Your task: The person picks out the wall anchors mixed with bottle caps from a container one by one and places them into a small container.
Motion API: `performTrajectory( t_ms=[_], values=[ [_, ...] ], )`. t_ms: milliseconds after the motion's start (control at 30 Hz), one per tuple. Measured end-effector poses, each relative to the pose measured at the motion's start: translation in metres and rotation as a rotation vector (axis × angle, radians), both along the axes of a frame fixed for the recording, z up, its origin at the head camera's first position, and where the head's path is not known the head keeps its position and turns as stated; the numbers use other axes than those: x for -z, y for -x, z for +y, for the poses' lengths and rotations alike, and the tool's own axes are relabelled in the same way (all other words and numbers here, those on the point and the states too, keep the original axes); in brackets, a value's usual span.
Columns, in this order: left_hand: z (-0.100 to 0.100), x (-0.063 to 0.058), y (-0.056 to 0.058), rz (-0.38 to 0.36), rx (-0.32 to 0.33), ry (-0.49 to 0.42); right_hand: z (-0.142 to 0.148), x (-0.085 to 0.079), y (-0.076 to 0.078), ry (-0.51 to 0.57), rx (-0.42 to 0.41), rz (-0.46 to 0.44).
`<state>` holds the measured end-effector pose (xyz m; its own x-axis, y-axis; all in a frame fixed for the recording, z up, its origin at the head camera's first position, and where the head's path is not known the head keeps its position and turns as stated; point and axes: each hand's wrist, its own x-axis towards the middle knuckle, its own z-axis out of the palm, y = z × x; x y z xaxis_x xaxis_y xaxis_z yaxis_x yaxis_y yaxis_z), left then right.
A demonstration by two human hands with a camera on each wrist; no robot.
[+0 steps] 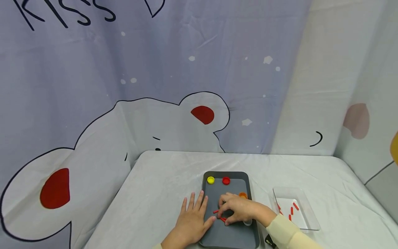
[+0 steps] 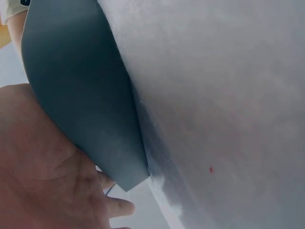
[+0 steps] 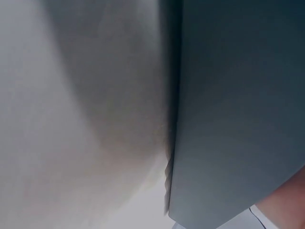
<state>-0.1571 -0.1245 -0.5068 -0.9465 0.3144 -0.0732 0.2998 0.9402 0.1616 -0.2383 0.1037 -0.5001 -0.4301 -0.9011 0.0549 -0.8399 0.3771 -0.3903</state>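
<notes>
A grey tray [image 1: 228, 238] lies on the white-covered table. My left hand [image 1: 192, 221] rests flat with fingers spread over the tray's left edge; its palm [image 2: 47, 167] shows in the left wrist view. Over the middle of the tray, my right hand [image 1: 237, 207] bends down, thumb and index finger pinching a small red stick [image 1: 223, 219]. Another red stick [image 1: 216, 211] lies just left of those fingertips. Behind the right hand sits an orange round cap [image 1: 243, 195], partly hidden. A clear round piece [image 1: 247, 222] shows under the right wrist.
Near the tray's far edge are a yellow cap [image 1: 210, 180] and a red cap [image 1: 226, 180]. Right of the tray stands a clear plastic box [image 1: 311, 221] holding several red sticks. A small black object [image 1: 269, 241] lies beside the right sleeve. A printed curtain hangs behind the table.
</notes>
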Motion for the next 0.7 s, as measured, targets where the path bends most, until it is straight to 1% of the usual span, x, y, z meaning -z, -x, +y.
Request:
performTrajectory(
  t_ms=[267,367,467,600,700],
  values=[
    [-0.001,0.003,0.001,0.001,0.003,-0.012,-0.004,-0.001,-0.002,-0.029,-0.004,0.014],
    [-0.001,0.004,0.002,-0.002,0.003,-0.018,-0.004,-0.002,-0.004,-0.025,-0.007,0.022],
    [-0.001,0.006,0.003,-0.004,0.004,-0.017,-0.003,-0.001,-0.004,0.013,-0.014,0.001],
    [-0.001,0.004,0.002,-0.008,0.002,-0.017,0.001,-0.001,-0.004,0.099,-0.016,-0.045],
    [-0.001,0.004,0.003,-0.014,-0.004,-0.016,0.006,-0.002,-0.003,0.165,-0.009,-0.042]
  ],
)
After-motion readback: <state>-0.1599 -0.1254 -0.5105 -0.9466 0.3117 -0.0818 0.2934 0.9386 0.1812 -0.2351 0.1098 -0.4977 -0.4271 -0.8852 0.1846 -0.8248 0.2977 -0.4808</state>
